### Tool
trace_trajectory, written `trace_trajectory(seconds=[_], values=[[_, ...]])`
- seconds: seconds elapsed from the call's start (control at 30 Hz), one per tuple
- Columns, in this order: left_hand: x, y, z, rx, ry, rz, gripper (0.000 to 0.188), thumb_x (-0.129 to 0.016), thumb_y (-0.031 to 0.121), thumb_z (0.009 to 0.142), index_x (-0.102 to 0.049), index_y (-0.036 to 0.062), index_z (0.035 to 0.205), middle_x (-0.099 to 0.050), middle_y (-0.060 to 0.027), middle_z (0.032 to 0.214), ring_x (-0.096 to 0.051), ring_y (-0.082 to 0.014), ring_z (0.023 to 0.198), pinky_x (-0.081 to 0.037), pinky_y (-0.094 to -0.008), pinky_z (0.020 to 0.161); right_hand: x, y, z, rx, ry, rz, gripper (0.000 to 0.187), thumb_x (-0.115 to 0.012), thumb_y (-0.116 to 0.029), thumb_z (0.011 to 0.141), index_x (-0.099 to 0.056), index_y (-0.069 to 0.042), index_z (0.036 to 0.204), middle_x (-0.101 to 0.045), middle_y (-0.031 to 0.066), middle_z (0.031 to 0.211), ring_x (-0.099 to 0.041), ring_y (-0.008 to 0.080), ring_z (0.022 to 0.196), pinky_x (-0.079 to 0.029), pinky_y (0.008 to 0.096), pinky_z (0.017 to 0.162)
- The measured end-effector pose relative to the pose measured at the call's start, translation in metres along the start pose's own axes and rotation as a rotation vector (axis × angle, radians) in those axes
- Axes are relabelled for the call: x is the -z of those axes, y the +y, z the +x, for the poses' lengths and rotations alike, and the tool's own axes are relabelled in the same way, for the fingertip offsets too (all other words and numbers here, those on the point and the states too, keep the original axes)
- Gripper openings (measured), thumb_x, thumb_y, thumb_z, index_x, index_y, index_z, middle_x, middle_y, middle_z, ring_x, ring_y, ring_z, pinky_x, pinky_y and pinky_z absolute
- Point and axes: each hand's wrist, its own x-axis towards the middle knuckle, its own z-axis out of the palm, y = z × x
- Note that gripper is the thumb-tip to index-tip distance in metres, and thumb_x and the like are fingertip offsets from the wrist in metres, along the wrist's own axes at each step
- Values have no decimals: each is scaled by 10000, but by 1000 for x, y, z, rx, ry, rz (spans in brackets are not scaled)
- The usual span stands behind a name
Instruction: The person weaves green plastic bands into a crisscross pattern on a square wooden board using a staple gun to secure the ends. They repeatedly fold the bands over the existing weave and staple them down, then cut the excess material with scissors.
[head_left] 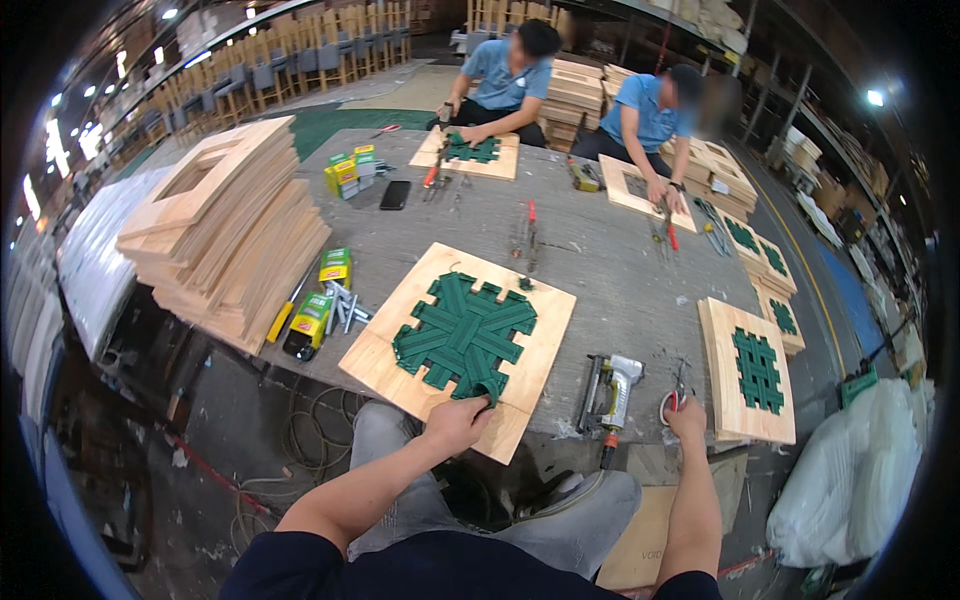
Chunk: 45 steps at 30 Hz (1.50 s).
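Note:
In front of me a square wooden panel (545,310) lies askew at the table's near edge. Interlaced green webbing straps (465,335) cover its middle, their short ends sticking out all round. My left hand (458,425) is closed on a loose strap end at the panel's near side, lifting it in a curl. Farther right, my right hand (687,420) grips the red handles of scissors (668,404), whose blades point away from me over the tabletop. Between the panel and the scissors lies a pneumatic staple gun (615,392), its hose running down towards my lap.
Wooden panels form a tall stack (240,230) on the left. Staple boxes (313,312) and loose staple strips sit beside it. A webbed panel (715,370) lies at right. Across the grey table (480,215), two people in blue shirts work on panels near a phone (396,195).

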Motion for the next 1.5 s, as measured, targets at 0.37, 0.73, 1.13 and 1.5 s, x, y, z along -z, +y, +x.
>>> trace_trajectory(seconds=[0.37, 0.73, 1.13, 1.5], values=[[11, -20, 21, 257, -143, -345, 353, -622, 360, 1021, -721, 22, 994, -739, -137, 868, -725, -247, 789, -547, -410, 687, 46, -12, 36, -233, -146, 743, 536, -645, -27, 775, -573, -4, 1307, -658, 105, 794, -630, 188, 606, -464, 338, 458], [67, -17, 63, 699, -102, -1266, 338, -607, 355, 1062, -678, 24, 1058, -665, -42, 841, -609, -154, 687, -514, -334, 556, 25, -137, -70, 863, -378, 254, 622, -835, -492, 809, -617, -134, 1268, -708, 143, 957, -710, 306, 850, -548, 427, 723], [71, 9, 55, 621, -163, -1125, 381, -602, 363, 1061, -705, 4, 985, -687, -42, 825, -609, -122, 670, -502, -289, 525, -10, -233, -69, 1325, -437, -263, 552, -754, -547, 837, -613, -186, 1230, -680, 139, 1036, -697, 361, 991, -549, 504, 826], [70, 0, 48, 600, -160, -1126, 391, -626, 386, 1046, -724, 8, 1058, -693, -41, 835, -614, -125, 673, -504, -307, 532, -11, -235, -59, 1396, -522, -317, 539, -716, -563, 867, -625, -202, 1257, -696, 144, 1009, -711, 378, 951, -564, 511, 805]])
